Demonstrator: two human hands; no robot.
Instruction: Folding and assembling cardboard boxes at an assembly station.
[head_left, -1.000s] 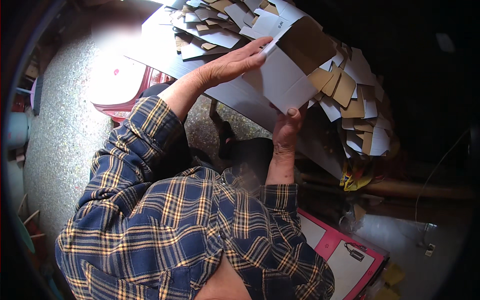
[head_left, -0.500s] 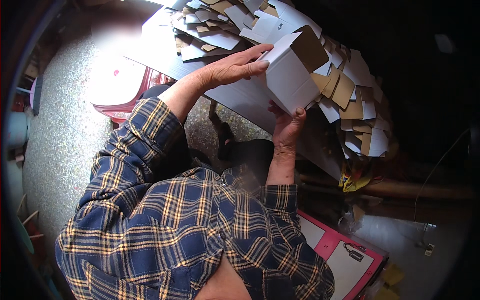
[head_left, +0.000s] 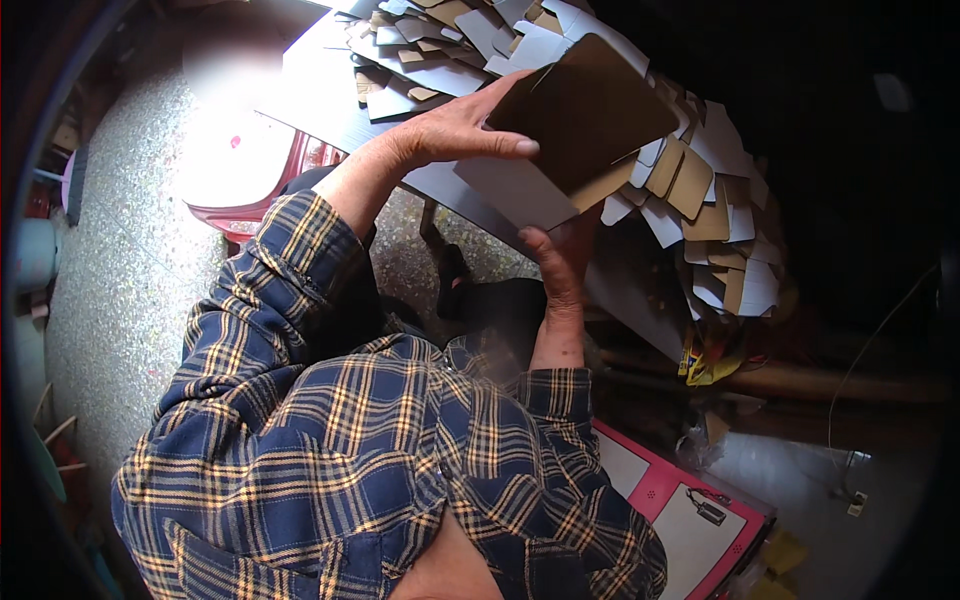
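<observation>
Above the table's near edge I hold a small cardboard box [head_left: 515, 190], white outside and brown inside. Its open end, with a brown flap raised, is tilted toward me. My left hand [head_left: 462, 130] grips the box's left side, thumb over the front edge and fingers mostly hidden behind. Under the lower right corner, my right hand [head_left: 562, 262] supports it; the thumb points up and the other fingers are largely hidden behind the box and in shadow.
White and brown flattened cartons [head_left: 715, 215] lie in overlapping heaps along the table [head_left: 430, 185]. A red stool with a pale seat [head_left: 235, 165] stands to the left on the speckled floor [head_left: 130, 270]. A pink-edged board [head_left: 690, 520] is at my lower right.
The box has been turned so that its brown open inside now faces me instead of its white side. My right thumb has shifted left along the lower edge.
</observation>
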